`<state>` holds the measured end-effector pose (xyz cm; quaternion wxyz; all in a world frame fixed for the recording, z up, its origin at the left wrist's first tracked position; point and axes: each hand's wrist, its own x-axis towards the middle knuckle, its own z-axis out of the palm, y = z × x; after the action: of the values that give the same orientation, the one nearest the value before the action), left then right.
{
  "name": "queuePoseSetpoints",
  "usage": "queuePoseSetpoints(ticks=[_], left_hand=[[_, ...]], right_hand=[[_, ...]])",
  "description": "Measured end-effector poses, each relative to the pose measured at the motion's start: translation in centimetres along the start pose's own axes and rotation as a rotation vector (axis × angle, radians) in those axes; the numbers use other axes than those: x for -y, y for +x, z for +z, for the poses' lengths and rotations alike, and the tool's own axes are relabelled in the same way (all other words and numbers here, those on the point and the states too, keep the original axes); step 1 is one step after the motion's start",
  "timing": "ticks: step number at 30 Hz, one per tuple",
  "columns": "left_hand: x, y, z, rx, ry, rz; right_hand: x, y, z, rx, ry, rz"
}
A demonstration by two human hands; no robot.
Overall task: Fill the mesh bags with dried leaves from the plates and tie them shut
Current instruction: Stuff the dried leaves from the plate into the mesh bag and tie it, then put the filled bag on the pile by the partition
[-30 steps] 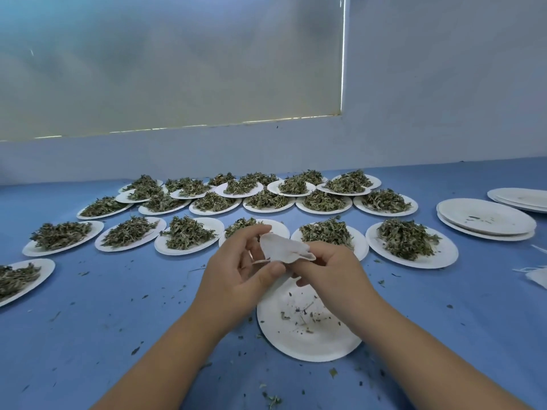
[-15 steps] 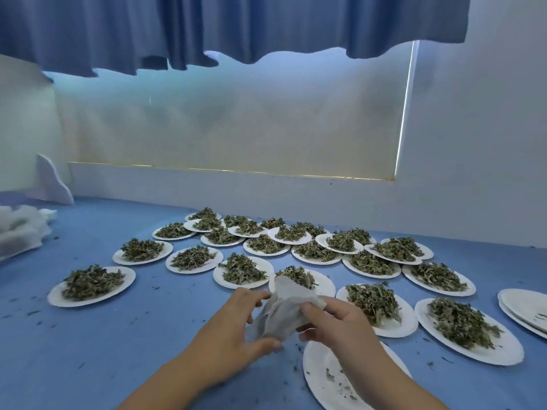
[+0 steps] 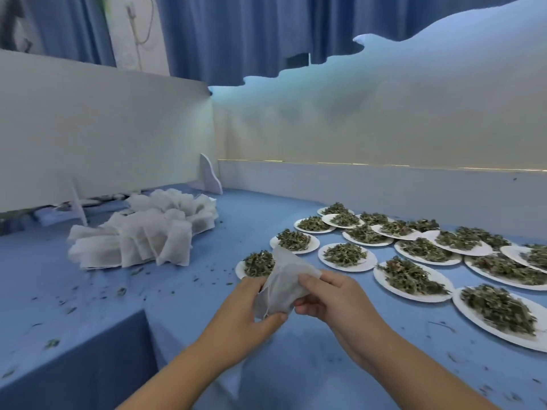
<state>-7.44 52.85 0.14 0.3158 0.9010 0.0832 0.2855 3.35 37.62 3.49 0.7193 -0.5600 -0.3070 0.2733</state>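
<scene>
**Far left.** A white board [image 3: 103,137] stands along the edge of the blue-covered table [image 3: 183,294]. Its base is partly hidden behind a loose pile of white mesh bags [image 3: 139,241]. The bags overlap, so they cannot be counted, and whether each is filled cannot be told. Dark leaf crumbs [image 3: 121,290] dot the cloth before the pile.

**Centre.** Both hands hold one mesh bag [image 3: 284,287] above the table, near the front edge.
- The left hand [image 3: 242,318] grips the bag's lower left. The thumb is curled under it, and the other fingers are hidden behind the cloth.
- A thin string shows faintly at the bag's left edge.
- The right hand [image 3: 334,300] pinches the bag's right side, with its thumb on top and its fingers closed together beneath.
- The cloth is opaque here, so the bag's contents and its mouth are hard to make out.
- Behind the bag, the nearest plate [image 3: 240,269] is half covered by it.

**Right.** Rows of white plates [image 3: 371,261], each heaped with dried leaves [image 3: 411,275], run back toward the wall. Those at the rear overlap and blur together. The nearest large plate [image 3: 485,328] and those behind it are cut off by the right edge.

**Above.** Blue curtains [image 3: 222,39] hang over the pale window blind.
</scene>
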Motion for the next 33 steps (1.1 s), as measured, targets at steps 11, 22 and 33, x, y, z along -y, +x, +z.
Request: queuePoseSetpoints(ticks=[11,22,33], left_hand=[[12.6,1.8,-9.7,-0.282,-0.012,-0.474],[21.9,8.2,-10.6,-0.408,0.277,-0.666],[23.3,10.4,-12.4,-0.311,0.424,-0.859]], right_hand=[[-5.3,8.4,8.3,0.033,0.267,0.218],[-8.8,10.7,5.9,0.135,0.405,0.337],[-9.1,11.1,5.6,0.158,0.415,0.331]])
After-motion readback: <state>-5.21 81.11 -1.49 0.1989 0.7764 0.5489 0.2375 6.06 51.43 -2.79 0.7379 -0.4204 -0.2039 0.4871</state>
